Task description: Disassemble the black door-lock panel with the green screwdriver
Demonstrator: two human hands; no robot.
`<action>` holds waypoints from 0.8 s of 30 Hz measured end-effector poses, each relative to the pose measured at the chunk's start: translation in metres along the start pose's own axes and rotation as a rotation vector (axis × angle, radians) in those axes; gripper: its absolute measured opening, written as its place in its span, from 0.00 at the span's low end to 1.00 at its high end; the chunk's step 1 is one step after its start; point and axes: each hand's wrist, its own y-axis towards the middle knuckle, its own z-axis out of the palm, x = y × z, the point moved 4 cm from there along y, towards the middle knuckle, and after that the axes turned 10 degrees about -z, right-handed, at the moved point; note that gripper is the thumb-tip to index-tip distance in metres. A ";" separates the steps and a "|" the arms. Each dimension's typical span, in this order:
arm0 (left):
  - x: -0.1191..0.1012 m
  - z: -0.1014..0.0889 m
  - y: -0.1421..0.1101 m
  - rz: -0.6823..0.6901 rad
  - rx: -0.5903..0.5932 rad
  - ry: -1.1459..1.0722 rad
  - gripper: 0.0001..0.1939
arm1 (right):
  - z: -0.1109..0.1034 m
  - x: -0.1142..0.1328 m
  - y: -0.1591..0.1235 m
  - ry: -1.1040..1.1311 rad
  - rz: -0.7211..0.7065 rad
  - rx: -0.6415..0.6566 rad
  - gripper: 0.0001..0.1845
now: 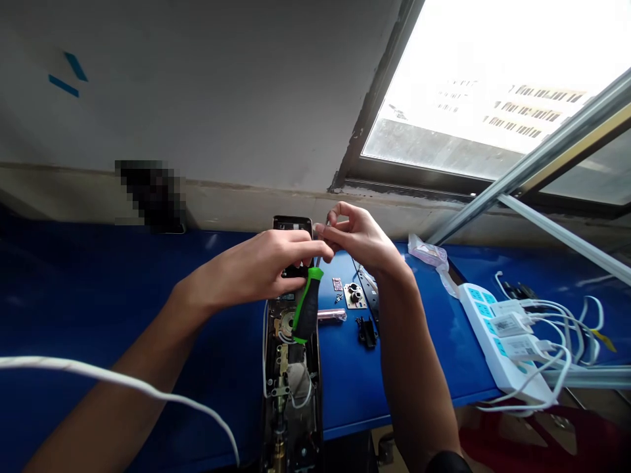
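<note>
My left hand (276, 263) reaches over a long, narrow opened device (290, 368) with metal and brass parts inside. Its fingers close about a screwdriver (307, 309) with a green and black handle, which hangs grip down with the shaft pointing up. Close by on the right, my right hand (362, 240) pinches thumb and forefinger together near the upper end of the shaft. What sits in that pinch is too small to make out. To the right of the device lie a small board with a round black part (354, 295) and a black plastic piece (366, 332).
A white power strip (493, 341) with plugged-in chargers and tangled white cables stands at the right of the blue table (424, 368). A clear plastic bag (428, 253) lies near the wall. A white cable (123, 384) crosses the left foreground. Metal bars (532, 138) slant before the window.
</note>
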 end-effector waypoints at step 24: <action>0.021 -0.004 0.005 -0.083 -0.235 0.392 0.11 | -0.006 -0.003 -0.011 -0.102 0.114 0.371 0.23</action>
